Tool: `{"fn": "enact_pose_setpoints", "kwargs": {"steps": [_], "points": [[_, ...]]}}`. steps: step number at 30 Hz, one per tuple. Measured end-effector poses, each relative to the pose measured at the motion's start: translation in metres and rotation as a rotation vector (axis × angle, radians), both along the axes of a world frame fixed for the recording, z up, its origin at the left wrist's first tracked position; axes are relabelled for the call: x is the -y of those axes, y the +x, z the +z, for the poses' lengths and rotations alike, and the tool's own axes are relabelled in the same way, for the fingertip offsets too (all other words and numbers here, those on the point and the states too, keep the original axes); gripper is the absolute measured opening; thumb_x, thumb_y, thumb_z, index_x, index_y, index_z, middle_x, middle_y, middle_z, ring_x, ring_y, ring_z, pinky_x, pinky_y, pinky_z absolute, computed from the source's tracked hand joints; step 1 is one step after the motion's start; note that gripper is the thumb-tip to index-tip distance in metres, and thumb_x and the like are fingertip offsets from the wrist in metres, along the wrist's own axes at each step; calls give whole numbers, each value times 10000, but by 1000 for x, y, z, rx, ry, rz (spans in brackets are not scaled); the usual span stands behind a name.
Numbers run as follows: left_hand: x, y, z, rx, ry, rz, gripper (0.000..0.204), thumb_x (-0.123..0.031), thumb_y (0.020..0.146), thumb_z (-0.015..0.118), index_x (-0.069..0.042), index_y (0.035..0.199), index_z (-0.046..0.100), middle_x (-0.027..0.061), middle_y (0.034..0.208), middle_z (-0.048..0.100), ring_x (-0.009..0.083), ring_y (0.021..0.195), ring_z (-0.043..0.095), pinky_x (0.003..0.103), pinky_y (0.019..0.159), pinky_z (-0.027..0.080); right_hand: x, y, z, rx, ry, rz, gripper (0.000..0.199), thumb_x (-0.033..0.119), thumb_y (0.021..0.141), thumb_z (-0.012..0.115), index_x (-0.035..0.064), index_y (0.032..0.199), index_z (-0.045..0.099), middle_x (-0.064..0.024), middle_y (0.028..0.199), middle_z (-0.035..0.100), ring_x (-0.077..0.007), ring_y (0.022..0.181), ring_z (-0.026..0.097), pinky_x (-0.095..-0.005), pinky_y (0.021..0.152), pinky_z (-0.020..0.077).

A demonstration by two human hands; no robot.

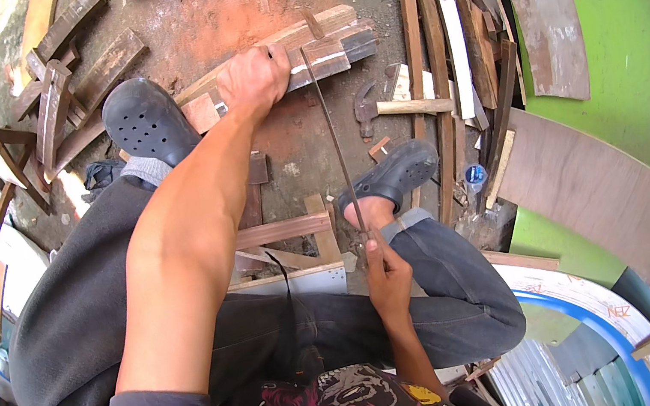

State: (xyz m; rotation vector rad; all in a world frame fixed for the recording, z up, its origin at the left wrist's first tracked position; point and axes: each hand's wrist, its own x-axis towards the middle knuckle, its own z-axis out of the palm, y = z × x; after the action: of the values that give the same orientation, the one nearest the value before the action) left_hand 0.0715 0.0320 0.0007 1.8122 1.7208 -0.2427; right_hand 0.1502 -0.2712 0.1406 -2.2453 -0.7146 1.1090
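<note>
My left hand [256, 80] is closed over a length of weathered wood [330, 56] with a white streak, pressing it down beside my left foot. A paler wooden strip [332, 19] lies along its far side. In my right hand [387, 275], low between my legs, is the handle end of a handsaw [334, 140]. Its long thin blade appears almost edge-on and reaches away to the wood. The blade's far end crosses the wood just right of my left hand. My right fingers wrap around the handle, which they mostly hide.
A claw hammer [412, 107] lies right of the wood. Long boards [414, 39] and offcuts are stacked beyond it, near a green panel [615, 21] and a curved plywood sheet [601, 189]. Wooden frame pieces [57, 111] lie at far left. My clogs [146, 117] flank the work.
</note>
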Motion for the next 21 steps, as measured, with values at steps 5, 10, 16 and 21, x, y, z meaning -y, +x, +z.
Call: {"fn": "enact_pose_setpoints", "kwargs": {"steps": [5, 10, 16, 21], "points": [[-7, 3, -1, -5, 5, 18, 601, -454, 968, 419, 26, 856, 764, 270, 885, 724, 418, 884, 719, 479, 861, 548, -101, 24, -51, -31, 52, -19, 425, 261, 1037, 578, -65, 1306, 626, -282, 1205, 681, -277, 1127, 691, -335, 950, 506], [-9, 1, -3, -15, 3, 23, 592, -441, 971, 414, 22, 850, 763, 276, 885, 721, 429, 885, 716, 475, 864, 547, -107, 16, -24, 4, 1, -44, 424, 283, 1028, 589, -30, 1310, 639, -288, 1157, 692, -313, 1063, 718, -363, 888, 528], [-6, 0, -5, 6, 38, 2, 597, -446, 973, 415, 22, 848, 764, 292, 873, 714, 441, 865, 715, 486, 856, 548, -22, 2, 7, 161, 69, -8, 407, 268, 1022, 601, -33, 1291, 647, -297, 996, 709, -315, 845, 743, -379, 761, 544], [-10, 10, -6, -10, -8, -15, 622, -457, 976, 396, 32, 866, 763, 305, 879, 710, 453, 869, 714, 490, 858, 547, -129, 8, -62, 120, 50, -48, 435, 310, 1024, 592, -24, 1298, 643, -321, 740, 625, -366, 582, 673, -447, 592, 485]]}}
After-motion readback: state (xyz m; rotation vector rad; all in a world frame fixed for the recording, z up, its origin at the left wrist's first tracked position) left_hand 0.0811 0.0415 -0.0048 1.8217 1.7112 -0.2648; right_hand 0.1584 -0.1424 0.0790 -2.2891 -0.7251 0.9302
